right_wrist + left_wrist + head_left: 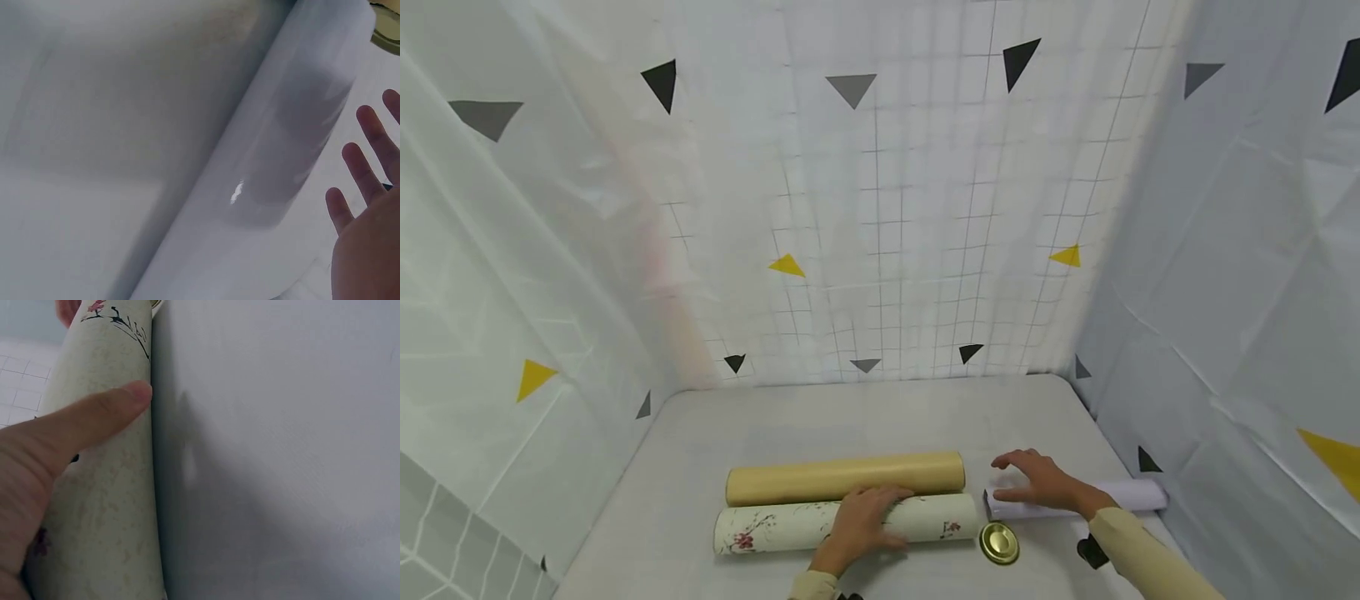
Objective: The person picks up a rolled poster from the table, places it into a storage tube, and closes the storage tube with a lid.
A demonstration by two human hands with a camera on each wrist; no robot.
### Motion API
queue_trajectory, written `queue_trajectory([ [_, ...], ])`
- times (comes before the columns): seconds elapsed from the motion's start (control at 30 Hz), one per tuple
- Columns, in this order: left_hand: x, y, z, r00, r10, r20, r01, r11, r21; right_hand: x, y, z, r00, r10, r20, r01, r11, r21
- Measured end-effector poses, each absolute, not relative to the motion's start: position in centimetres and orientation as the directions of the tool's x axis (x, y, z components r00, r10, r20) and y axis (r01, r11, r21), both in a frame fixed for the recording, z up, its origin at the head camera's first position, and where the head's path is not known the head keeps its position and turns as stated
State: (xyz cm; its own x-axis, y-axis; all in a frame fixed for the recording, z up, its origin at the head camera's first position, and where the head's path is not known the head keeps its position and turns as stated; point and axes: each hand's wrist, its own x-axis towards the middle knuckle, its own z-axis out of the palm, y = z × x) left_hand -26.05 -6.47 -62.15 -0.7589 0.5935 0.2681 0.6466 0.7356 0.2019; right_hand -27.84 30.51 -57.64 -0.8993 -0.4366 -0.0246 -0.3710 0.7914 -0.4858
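Note:
My left hand lies across the middle of a pale tube with a floral print and holds it. Its thumb stretches over the near side, while the other fingers reach over the far side. Directly behind lies a plain tan tube. To the right, my right hand hovers by the left end of a glossy whitish-lilac tube, its fingers spread and holding nothing. A round gold lid lies flat near the floral tube's right end.
All of this lies on a white-covered table. White sheeting with coloured triangles hangs behind it and on both sides, the right sheet close beyond the lilac tube's far end.

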Motion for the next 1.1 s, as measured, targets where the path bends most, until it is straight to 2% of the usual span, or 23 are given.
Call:
queue_trajectory([
  [0.2,-26.0,-6.4,-61.9,-0.776,0.591,0.219,0.626,0.764,0.155,-27.6,32.3,-59.3,-0.847,-0.531,0.026,-0.488,0.758,-0.432],
  [0.47,-26.0,-6.3,-61.5,-0.776,0.595,0.210,0.628,0.758,0.178,-28.1,31.9,-59.2,-0.824,-0.567,0.020,-0.511,0.727,-0.458],
  [0.77,-25.8,-6.2,-62.1,-0.749,0.601,0.280,0.654,0.739,0.162,-28.3,29.9,-58.8,-0.825,-0.563,-0.049,-0.451,0.707,-0.545],
  [1.1,-26.0,-6.3,-62.4,-0.729,0.582,0.360,0.658,0.740,0.137,-28.4,28.9,-58.5,-0.810,-0.585,-0.032,-0.495,0.711,-0.499],
])
